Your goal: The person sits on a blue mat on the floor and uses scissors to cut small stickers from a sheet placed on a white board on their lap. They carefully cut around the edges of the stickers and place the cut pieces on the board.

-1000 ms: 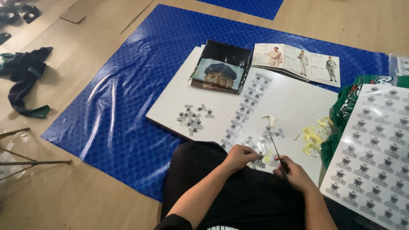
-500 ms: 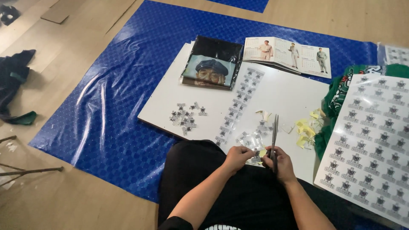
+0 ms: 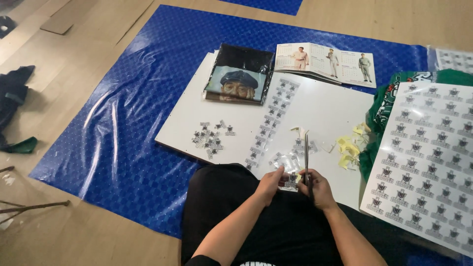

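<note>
The person sits on the floor at the near edge of a white board (image 3: pixel 325 106) that lies on a blue plastic sheet (image 3: pixel 123 123). The left hand (image 3: pixel 270 183) is closed in a pinch on a small printed sticker piece (image 3: pixel 291 180), held just above the near edge of the board, over the person's black-clad lap. The right hand (image 3: pixel 320 188) is curled shut around the handles of a pair of scissors (image 3: pixel 306 158), whose blades point away toward the far side and stand just right of the sticker piece; whether the blades touch it cannot be told. On the board, a long cut strip of stickers (image 3: pixel 272 120) runs from far to near, a small heap of cut-out stickers (image 3: pixel 211 137) lies to its left, and a few clear pieces (image 3: pixel 288 158) lie just beyond the hands. Yellow paper scraps (image 3: pixel 349 145) lie to the right of the scissors. At the far edge of the board rests a dark folded garment in a clear bag (image 3: pixel 240 74), printed with a portrait, and beside it to the right an open booklet (image 3: pixel 326 61) showing standing figures. A large uncut sticker sheet (image 3: pixel 428 157) lies at the right, partly over green cloth (image 3: pixel 394 98). Dark clothing (image 3: pixel 12 101) lies on the wooden floor far to the left.
</note>
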